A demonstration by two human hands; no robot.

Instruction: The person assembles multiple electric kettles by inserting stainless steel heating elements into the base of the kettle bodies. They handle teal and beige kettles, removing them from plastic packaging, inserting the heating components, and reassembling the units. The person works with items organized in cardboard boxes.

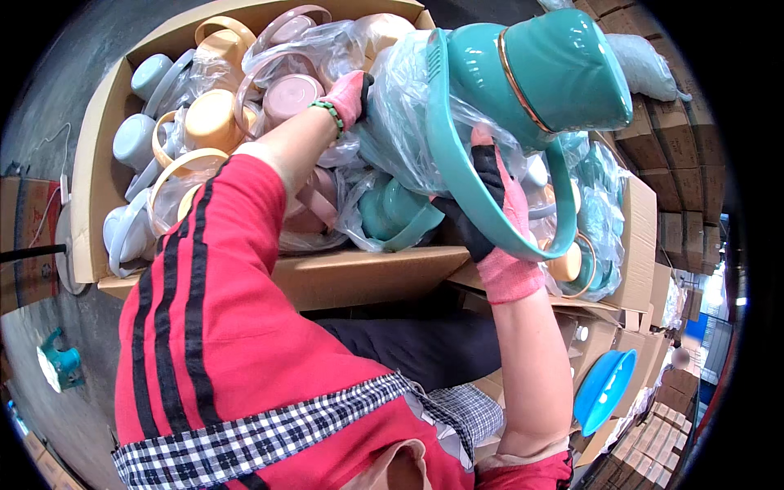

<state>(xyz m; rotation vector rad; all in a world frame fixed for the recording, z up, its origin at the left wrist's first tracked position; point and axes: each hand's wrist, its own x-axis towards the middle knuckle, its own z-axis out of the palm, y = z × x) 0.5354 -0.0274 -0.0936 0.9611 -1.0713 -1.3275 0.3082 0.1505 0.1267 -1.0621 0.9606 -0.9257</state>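
A glossy teal jug with a gold band and a big loop handle lies tilted over the carton's right side. Through its handle reaches my right hand, in a pink and black glove, thumb against the jug and fingers closed on it. A clear plastic bag covers the jug's left part. My left hand, also gloved, is closed on the bag's plastic. Below it, the open carton holds several jugs in bags: grey, yellow, pink and another teal jug.
To the right stands a second carton with bagged teal and yellow jugs. A blue basin is below it. Stacked brown cartons line the far right. At lower left a teal and white object rests on the floor.
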